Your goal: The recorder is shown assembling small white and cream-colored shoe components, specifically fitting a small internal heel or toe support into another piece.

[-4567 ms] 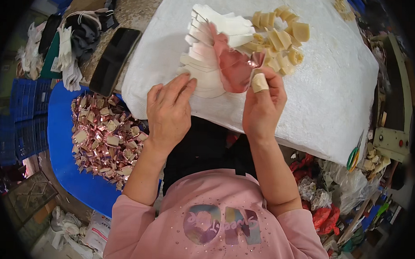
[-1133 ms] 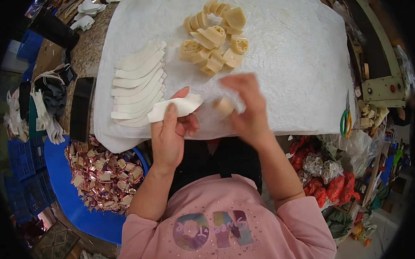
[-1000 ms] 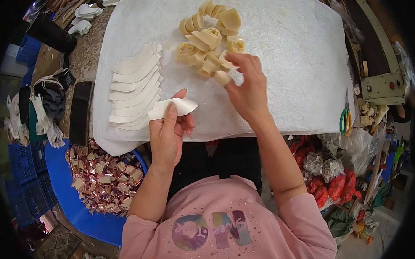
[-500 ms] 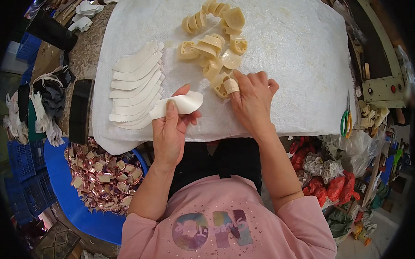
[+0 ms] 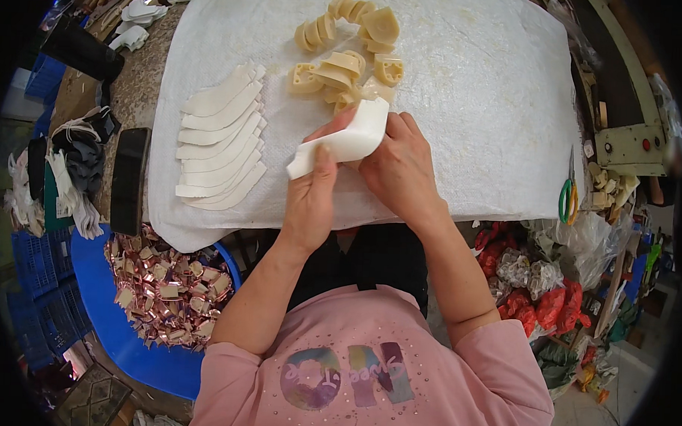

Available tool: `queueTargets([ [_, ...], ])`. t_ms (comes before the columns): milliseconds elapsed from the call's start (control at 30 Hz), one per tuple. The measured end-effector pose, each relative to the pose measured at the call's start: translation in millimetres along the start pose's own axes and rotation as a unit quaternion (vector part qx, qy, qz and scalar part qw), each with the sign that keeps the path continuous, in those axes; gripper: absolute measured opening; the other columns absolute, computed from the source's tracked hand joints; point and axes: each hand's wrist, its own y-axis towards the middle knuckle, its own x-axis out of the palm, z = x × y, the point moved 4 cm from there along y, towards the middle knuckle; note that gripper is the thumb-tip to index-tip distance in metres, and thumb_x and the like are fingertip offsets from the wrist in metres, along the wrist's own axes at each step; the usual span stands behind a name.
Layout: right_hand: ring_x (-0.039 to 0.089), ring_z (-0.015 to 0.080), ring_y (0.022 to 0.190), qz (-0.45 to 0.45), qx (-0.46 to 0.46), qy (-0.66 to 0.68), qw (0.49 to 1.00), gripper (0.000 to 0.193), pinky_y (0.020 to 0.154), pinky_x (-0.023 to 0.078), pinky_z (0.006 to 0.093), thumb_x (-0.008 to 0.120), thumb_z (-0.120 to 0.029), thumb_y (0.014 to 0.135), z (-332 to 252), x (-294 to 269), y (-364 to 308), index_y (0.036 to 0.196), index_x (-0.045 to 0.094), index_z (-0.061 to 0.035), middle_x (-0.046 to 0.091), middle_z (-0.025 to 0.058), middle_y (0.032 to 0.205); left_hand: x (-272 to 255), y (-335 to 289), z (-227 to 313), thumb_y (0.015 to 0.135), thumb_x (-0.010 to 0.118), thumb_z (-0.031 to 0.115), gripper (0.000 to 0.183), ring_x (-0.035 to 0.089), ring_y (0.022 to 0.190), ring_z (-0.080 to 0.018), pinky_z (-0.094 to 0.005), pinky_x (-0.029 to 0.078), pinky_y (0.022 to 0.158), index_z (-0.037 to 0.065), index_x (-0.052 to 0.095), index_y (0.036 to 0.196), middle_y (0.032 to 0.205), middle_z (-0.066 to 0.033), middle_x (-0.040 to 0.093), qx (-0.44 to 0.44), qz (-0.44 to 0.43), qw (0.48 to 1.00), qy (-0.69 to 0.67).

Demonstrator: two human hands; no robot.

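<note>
My left hand point(image 5: 313, 201) grips a curved white strip point(image 5: 351, 142) of thin sheet material, thumb on top and fingers beneath. The strip bends upward toward my right hand point(image 5: 402, 170), which is closed just behind its right end. My right fingertips are hidden, so what they hold cannot be seen. Beyond both hands lie several glossy beige shoe-heel blocks point(image 5: 338, 70), some with small holes in the end, loosely grouped on a white woven cover point(image 5: 494, 128). To the left of my left hand, several like white strips point(image 5: 219, 149) overlap in a fanned stack.
A black phone point(image 5: 129, 179) lies at the table's left edge. Below it, a blue tub point(image 5: 144, 368) holds shiny pinkish pieces point(image 5: 169, 286). Green-and-yellow-handled scissors point(image 5: 568, 200) rest near the right edge. Red and clear plastic bags point(image 5: 548, 303) are piled below right.
My left hand has carried the white strip right and up to meet my right hand. My right hand, earlier touching a beige block, has drawn slightly nearer and curled its fingers.
</note>
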Motion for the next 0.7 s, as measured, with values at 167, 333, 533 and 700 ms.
queueTargets([
  [167, 0.052, 0.0277, 0.079, -0.009, -0.017, 0.017, 1.0, 0.023, 0.069, 0.047, 0.0366, 0.066, -0.007, 0.068, 6, -3, -4, 0.09, 0.065, -0.0069, 0.058, 0.0091, 0.084, 12, 6, 3, 0.1, 0.033, 0.034, 0.046, 0.042, 0.12, -0.0196, -0.0323, 0.035, 0.1, 0.005, 0.041, 0.136, 0.133, -0.0114, 0.04, -0.038, -0.017, 0.998, 0.037],
  [333, 0.059, 0.0306, 0.09, 0.053, 0.148, 0.351, 0.923, 0.043, 0.082, 0.046, 0.0356, 0.055, 0.002, 0.076, 34, -2, -29, 0.118, 0.057, -0.0046, 0.062, 0.0171, 0.102, 13, 10, -1, 0.1, 0.034, 0.032, 0.042, 0.044, 0.119, -0.0196, -0.0314, 0.037, 0.098, 0.009, 0.046, 0.133, 0.134, -0.0123, 0.039, 0.006, -0.039, 0.995, 0.091],
  [533, 0.048, 0.0326, 0.112, 0.072, 0.104, 0.117, 0.985, 0.049, 0.095, 0.038, 0.0391, 0.045, 0.008, 0.079, 48, -14, -55, 0.125, 0.049, -0.0053, 0.053, 0.0173, 0.12, 3, 7, 12, 0.101, 0.034, 0.026, 0.04, 0.05, 0.112, -0.0191, -0.03, 0.038, 0.096, 0.001, 0.049, 0.128, 0.124, -0.013, 0.052, -0.016, 0.018, 0.997, 0.079],
  [700, 0.04, 0.0315, 0.118, 0.069, 0.099, 0.013, 0.993, 0.043, 0.092, 0.038, 0.0393, 0.049, 0.009, 0.077, 40, -22, -60, 0.118, 0.054, -0.0053, 0.051, 0.0148, 0.118, -25, -18, 14, 0.1, 0.036, 0.023, 0.041, 0.058, 0.094, -0.019, -0.0317, 0.046, 0.084, -0.01, 0.048, 0.121, 0.112, -0.0166, 0.058, -0.092, 0.115, 0.986, -0.077],
])
